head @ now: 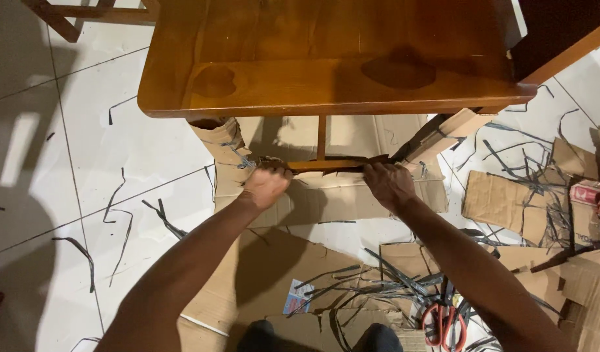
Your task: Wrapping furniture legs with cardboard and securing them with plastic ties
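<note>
Under the wooden table [326, 72], on a white tile floor [65, 163], we see both fists closed on one low crossbar [326, 165]. From the left, our left hand [266, 184] is clenched over the bar's left end, where torn cardboard wrapping [225, 146] clings to the table leg. The wooden crossbar runs level from left to right between the hands, just beyond the knuckles. Our right hand [389, 184] grips its right end beside more cardboard. Each hand sits equally close to the bar. Red-handled scissors [443, 322] lie among black strap cuttings [391, 274] near our knees.
</note>
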